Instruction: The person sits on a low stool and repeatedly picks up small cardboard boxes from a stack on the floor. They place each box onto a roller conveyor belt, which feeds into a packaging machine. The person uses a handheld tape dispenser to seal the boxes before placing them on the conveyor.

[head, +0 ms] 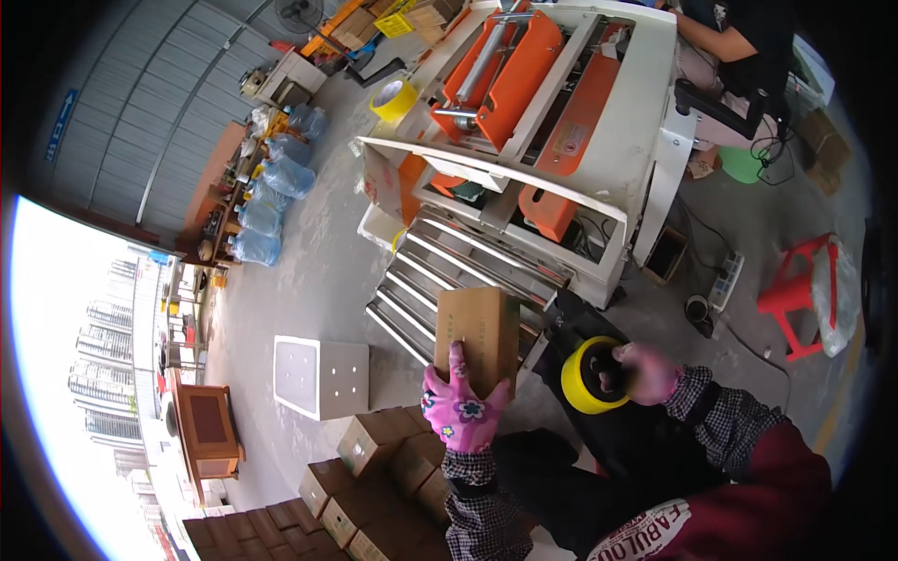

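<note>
My left hand, in a pink flowered glove, grips the near end of a brown cardboard box. Its index finger lies along the printed face and the thumb is at the right side. The box is at the near end of a roller conveyor; whether it rests on the rollers cannot be seen. To the right, over my dark-clothed lap, my right hand is closed at the dark core of a roll of yellow packing tape. This gloved hand is blurred, and its finger placement is partly hidden.
Beyond the conveyor stands a white-and-orange carton-sealing machine with another tape roll on it. A person sits behind. Stacked cartons and a white foam box lie left; a red stool and power strip stand right.
</note>
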Demonstrator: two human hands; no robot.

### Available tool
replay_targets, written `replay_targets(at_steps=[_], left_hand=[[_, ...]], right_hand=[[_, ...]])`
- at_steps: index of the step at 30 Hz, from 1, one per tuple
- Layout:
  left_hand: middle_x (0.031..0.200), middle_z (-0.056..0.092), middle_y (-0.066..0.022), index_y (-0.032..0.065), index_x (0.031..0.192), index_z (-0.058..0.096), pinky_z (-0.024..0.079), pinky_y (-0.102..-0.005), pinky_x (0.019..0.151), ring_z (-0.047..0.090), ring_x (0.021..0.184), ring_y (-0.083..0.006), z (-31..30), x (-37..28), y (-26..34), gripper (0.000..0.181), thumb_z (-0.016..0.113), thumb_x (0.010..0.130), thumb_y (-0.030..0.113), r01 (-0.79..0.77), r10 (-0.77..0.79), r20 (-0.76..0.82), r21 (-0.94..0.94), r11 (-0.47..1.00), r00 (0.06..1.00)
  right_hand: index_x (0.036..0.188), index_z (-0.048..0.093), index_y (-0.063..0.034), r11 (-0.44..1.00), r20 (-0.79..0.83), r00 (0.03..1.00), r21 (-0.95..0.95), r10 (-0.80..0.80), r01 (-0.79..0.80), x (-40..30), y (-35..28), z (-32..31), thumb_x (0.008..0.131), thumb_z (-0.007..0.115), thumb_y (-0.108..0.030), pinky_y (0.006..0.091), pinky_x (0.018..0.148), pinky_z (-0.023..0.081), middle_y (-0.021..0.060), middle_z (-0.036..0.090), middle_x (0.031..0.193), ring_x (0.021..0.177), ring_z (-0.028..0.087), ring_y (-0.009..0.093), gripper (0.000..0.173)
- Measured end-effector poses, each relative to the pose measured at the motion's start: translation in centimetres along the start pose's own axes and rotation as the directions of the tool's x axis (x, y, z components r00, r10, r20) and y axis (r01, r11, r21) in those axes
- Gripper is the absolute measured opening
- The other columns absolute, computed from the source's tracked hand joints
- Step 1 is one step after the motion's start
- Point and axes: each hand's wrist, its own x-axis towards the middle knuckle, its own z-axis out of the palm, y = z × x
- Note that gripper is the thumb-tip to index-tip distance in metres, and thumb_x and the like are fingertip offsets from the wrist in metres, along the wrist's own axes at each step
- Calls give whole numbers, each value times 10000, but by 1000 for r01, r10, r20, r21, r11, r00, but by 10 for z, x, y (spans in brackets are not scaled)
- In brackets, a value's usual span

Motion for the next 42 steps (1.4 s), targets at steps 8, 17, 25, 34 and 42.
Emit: replay_targets(at_steps=[8, 17, 25, 34, 42], left_hand=[[1016, 646, -69, 30, 1138, 624, 480, -333, 799, 606, 906, -207, -3, -39, 9, 482, 456, 996, 459, 485, -12, 518, -808, -336, 855], [1103, 592, -67, 19, 1182, 571, 481, -274, 819, 590, 941, -176, 34, -50, -35, 252, 580, 957, 130, 157, -66, 149, -976, 151, 987], [749, 576, -10, 39, 944, 637, 375, -264, 604, 480, 659, -94, 26, 77, -153, 351, 558, 969, 380, 312, -104, 294, -902, 299, 950], [785, 621, -41, 54, 1054, 638, 471, -286, 671, 565, 747, -109, 196, 40, -175, 228, 609, 949, 254, 335, 13, 429, -723, 604, 903], [1423, 341, -341, 153, 1515, 263, 325, -503, 1094, 385, 1316, -469, 12, 42, -9, 1048, 745, 698, 600, -47, 76, 276, -109, 993, 958]], right_hand=[[1476, 304, -30, 414, 377, 906, -806, -194, 424, -21, -3, 87, 886, 639, -173, 338, 1094, 350, 132, 413, 1475, 1335, 443, 255, 693], [1398, 486, -166, -645, 604, 795, -625, -44, 439, -29, -8, 129, 760, 767, -296, 422, 869, 483, 151, 549, 1185, 998, 555, 308, 709], [1429, 450, -340, -803, 229, 958, -596, -170, 0, -51, -47, 123, 774, 725, -382, 449, 827, 491, 161, 497, 1008, 875, 572, 322, 711], [1481, 364, -308, -720, 184, 979, -691, -91, 63, 34, -17, 102, 827, 681, -342, 477, 843, 470, 205, 511, 1003, 877, 576, 361, 727], [1481, 365, -187, -544, 22, 993, -835, 116, 82, 51, -41, 125, 867, 660, -326, 423, 978, 454, 240, 586, 1173, 1094, 588, 368, 696]])
